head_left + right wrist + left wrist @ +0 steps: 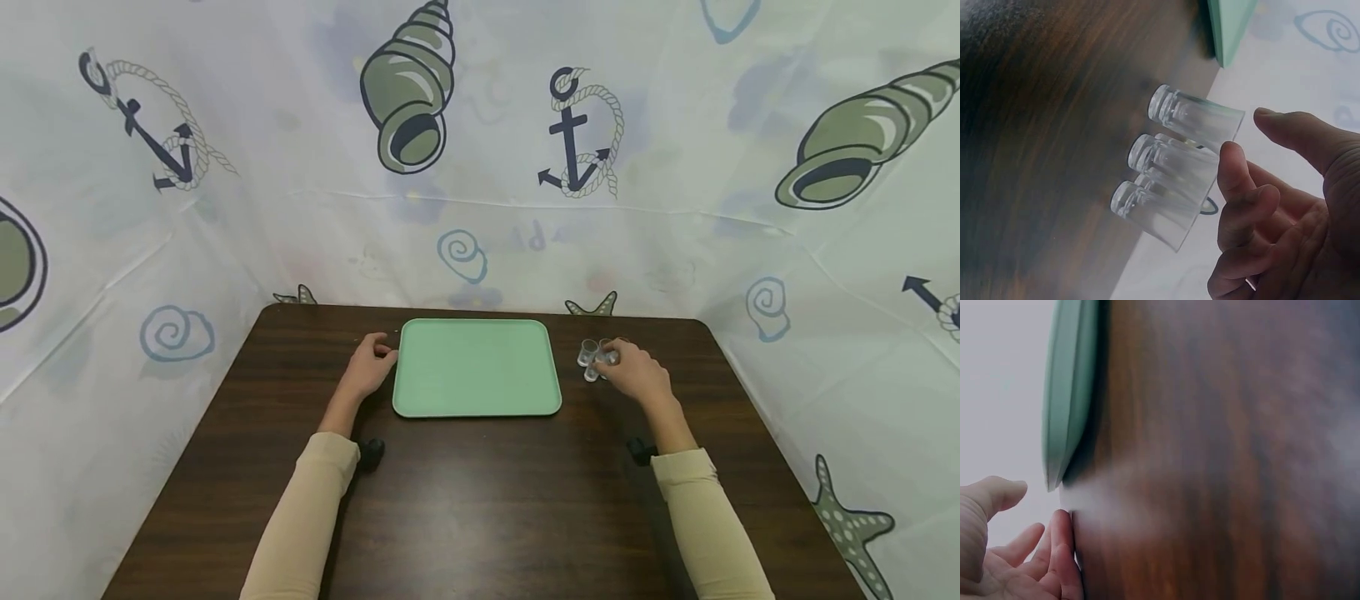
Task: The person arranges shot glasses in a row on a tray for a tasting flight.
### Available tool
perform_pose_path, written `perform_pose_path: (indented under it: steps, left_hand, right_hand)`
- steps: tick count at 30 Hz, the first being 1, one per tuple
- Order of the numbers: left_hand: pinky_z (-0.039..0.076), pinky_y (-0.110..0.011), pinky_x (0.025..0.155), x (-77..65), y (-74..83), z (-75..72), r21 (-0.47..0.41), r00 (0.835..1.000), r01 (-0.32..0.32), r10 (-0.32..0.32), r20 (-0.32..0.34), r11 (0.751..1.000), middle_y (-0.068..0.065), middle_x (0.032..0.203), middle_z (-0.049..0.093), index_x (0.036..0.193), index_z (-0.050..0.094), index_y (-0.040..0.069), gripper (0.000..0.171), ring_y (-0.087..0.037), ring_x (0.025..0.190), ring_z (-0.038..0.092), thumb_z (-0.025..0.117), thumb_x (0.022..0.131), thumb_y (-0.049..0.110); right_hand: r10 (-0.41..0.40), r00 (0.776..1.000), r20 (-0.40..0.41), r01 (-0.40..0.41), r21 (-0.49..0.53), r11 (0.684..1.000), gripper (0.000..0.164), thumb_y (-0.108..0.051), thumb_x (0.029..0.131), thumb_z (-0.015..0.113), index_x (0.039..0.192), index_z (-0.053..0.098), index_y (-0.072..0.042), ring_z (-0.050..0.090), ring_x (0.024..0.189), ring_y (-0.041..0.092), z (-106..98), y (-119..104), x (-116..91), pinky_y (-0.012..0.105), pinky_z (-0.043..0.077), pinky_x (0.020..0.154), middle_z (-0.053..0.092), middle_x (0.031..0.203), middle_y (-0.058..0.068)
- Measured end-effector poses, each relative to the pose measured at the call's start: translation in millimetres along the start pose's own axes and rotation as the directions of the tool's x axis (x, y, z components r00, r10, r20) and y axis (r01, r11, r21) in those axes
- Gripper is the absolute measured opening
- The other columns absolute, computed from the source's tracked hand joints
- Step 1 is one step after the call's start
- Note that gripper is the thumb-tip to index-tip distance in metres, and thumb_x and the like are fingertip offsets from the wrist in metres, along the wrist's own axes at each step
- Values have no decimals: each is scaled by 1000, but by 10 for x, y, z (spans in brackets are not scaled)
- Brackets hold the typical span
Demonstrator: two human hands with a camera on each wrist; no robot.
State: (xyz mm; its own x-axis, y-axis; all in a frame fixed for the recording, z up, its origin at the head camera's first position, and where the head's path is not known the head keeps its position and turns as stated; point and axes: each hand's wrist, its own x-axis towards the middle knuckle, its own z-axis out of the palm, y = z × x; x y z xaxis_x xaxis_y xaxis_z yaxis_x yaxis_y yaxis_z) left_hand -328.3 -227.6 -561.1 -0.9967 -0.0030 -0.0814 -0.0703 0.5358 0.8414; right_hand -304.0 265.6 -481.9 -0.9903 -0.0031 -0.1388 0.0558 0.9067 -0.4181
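Observation:
A light green rectangular tray (477, 367) lies flat near the table's far edge. Just off its left side is my left hand (371, 367). In the left wrist view, the thumb and fingers (1063, 550) are spread apart near the tray's corner (1063, 425), holding nothing. Several small clear shot glasses (588, 352) stand upright in a cluster to the right of the tray. My right hand (636, 372) is over them. The right wrist view has its thumb and curved fingers apart beside the rim of one glass (1200, 119); contact cannot be made out.
The dark wood-grain table (480, 500) carries the tray and glasses. A white cloth backdrop (300, 125) printed with shells, anchors and starfish rises behind the table and along both sides. A black wrist device (371, 454) sits under the left wrist, another (641, 452) under the right.

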Motion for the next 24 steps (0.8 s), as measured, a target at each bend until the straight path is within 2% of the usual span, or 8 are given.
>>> perform_pose_path:
  steps: [12,19,24]
  left_hand:
    - [45,-61,113,-7,-23,35,-83,1000,-3,2,-9,997,-29,156,47,162,40,0,55,-48,140,51,53,114,25]
    - [49,-57,106,-23,24,86,-82,1000,-27,25,-17,996,-30,150,50,157,46,-4,50,-46,132,55,55,113,20]
    - [50,-54,104,-49,-5,70,-89,999,-27,25,-20,996,-29,149,54,158,46,-3,50,-43,130,57,54,113,19]
  right_hand:
    - [7,1000,1,-7,19,1000,56,-42,105,65,149,60,-7,71,96,37,65,21,8,53,53,75,73,128,22]
    - [16,1000,9,-16,21,1000,56,-41,105,65,149,60,-8,70,89,33,129,60,27,49,52,70,75,125,20]
    - [16,1000,11,-17,28,999,56,-41,105,66,150,60,-9,69,87,31,143,44,33,46,51,68,76,122,18]
